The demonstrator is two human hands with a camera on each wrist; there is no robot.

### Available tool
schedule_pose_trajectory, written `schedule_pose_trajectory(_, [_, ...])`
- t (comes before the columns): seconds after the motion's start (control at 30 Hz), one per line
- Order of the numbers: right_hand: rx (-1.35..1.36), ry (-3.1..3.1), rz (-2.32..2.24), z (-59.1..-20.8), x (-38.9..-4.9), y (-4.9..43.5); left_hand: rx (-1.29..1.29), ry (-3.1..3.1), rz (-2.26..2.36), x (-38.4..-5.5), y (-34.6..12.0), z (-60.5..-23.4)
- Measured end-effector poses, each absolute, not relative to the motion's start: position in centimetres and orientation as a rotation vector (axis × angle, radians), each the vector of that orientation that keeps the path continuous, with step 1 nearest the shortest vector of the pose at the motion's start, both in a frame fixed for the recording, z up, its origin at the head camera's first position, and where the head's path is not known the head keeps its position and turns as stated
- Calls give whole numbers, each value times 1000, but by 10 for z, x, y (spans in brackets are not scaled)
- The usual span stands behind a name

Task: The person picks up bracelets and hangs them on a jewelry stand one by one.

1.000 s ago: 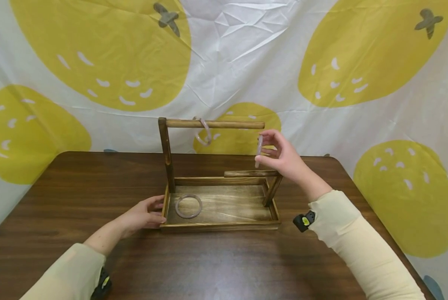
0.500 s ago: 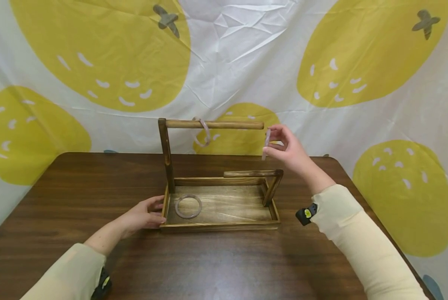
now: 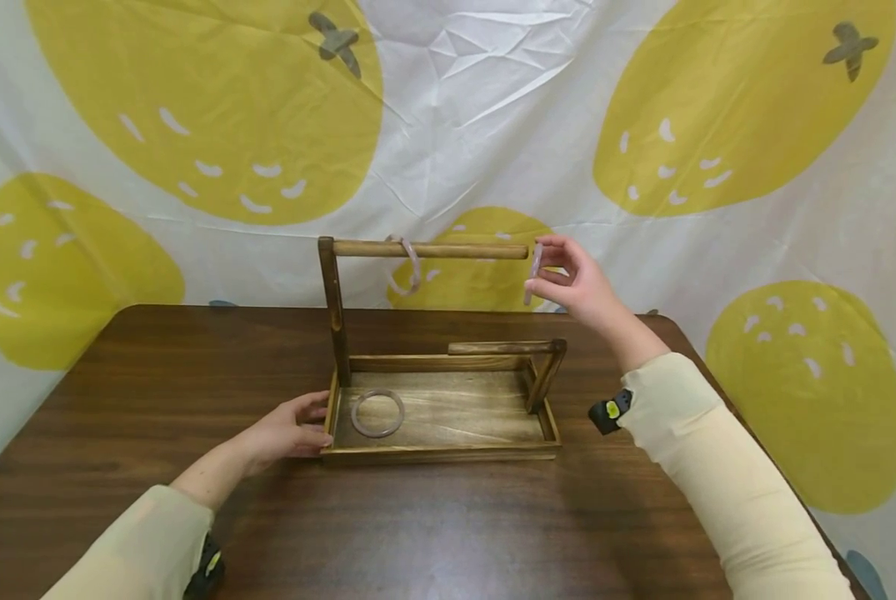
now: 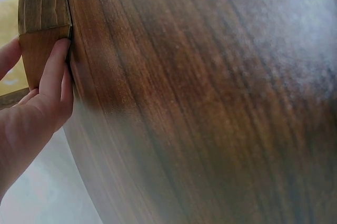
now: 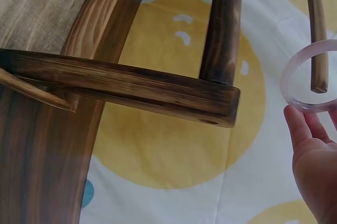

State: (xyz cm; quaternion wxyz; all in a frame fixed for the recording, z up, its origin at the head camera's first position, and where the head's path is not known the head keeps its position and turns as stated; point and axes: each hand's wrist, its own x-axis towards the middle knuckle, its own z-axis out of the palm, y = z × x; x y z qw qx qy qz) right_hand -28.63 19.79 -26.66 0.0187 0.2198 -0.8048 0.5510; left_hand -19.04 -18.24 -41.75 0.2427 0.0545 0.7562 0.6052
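My right hand (image 3: 578, 283) pinches a pale lilac bangle (image 3: 533, 275), held upright between thumb and fingers. It stands just right of the free end of the upper wooden bar (image 3: 470, 250). In the right wrist view, that bar's end shows through the ring of the bangle (image 5: 287, 79). A second bangle (image 3: 415, 271) hangs on the upper bar, and a third bangle (image 3: 400, 417) lies flat in the wooden tray stand (image 3: 440, 454). My left hand (image 3: 286, 433) rests against the tray's left end, its fingers fairly straight along the wall (image 4: 42, 58).
A shorter, lower bar (image 3: 500, 347) reaches left from a post (image 3: 543, 383) at the tray's right end. A taller post (image 3: 335, 317) carries the upper bar at the left. Behind the brown table (image 3: 448, 533) hangs a lemon-patterned cloth (image 3: 485, 108).
My right hand moved right past the upper bar's end, then rose with the bangle to about the bar's height. My left hand and the tray stayed in place.
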Motion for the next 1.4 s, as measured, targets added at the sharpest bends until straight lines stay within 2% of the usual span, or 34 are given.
schedule_pose_trajectory(1.4, [821, -2567, 1552, -241, -300, 184, 148, 2071, 1657, -191, -184, -420])
